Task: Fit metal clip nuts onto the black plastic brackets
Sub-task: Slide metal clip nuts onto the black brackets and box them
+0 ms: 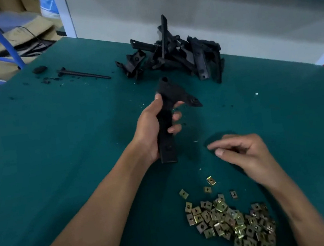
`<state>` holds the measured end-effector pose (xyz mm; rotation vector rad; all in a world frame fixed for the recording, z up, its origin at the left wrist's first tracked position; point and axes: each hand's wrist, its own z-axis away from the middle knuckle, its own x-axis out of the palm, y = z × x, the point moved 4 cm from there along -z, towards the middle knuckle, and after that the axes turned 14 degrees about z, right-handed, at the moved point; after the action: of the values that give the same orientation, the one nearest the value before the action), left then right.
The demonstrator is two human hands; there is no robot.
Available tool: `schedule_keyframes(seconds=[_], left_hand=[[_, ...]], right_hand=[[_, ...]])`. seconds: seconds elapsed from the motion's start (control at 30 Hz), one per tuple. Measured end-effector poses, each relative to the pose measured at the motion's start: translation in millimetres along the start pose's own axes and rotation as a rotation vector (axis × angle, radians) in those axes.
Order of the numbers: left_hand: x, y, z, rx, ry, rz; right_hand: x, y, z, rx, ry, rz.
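At frame centre, the left hand (153, 128) grips a black bracket (166, 122); the right hand (242, 153), blurred, seems loosely curled and holding nothing above clip nuts (230, 220) on the green desk (56, 135). No writing legible.

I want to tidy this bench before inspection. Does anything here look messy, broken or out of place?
Small black plastic scraps and pale shavings lie scattered over the green mat, mostly beside the loose black rod at far left. Whether these are broken pieces cannot be told. The clip nuts lie in a loose heap.
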<state>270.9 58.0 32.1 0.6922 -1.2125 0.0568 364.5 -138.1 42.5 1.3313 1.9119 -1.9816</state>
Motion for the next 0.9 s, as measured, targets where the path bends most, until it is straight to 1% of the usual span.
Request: schedule_keyframes(seconds=[0.1,0.17,0.27,0.33,0.47,0.57,0.63,0.77,0.83,0.9], left_hand=[[3.2,-7.4,3.6,-0.057,-0.090,-0.128],[7.7,-14.8,7.5,-0.105,-0.160,-0.221],[9.9,-26.3,12.9,-0.213,-0.240,-0.332],[9.8,-31.9,15.0,-0.266,-0.246,-0.380],[10.7,-37.0,15.7,-0.323,-0.269,-0.415],[10.9,-37.0,15.1,-0.313,-0.273,-0.440],[11.3,-36.2,14.4,-0.290,-0.287,-0.448],[9.3,-32.7,12.8,-0.220,-0.284,-0.392],[8.0,-31.1,11.5,-0.207,-0.289,-0.347],[7.7,-29.4,10.5,-0.203,-0.302,-0.341]], right_hand=[[-6.3,3.9,6.4,0.044,-0.216,0.028],[-3.0,-0.7,8.7,0.054,-0.326,0.108],[7.1,-7.5,12.1,0.054,-0.441,0.262],[10.3,-11.1,13.3,0.054,-0.469,0.285],[10.3,-12.6,13.3,0.059,-0.456,0.321],[9.6,-10.6,13.1,0.052,-0.439,0.357],[7.7,-9.0,11.8,0.063,-0.389,0.327],[7.3,-7.8,7.7,0.091,-0.202,0.070],[11.0,-6.2,5.5,0.081,-0.115,-0.081],[13.9,-3.0,2.5,0.087,-0.036,-0.178]])
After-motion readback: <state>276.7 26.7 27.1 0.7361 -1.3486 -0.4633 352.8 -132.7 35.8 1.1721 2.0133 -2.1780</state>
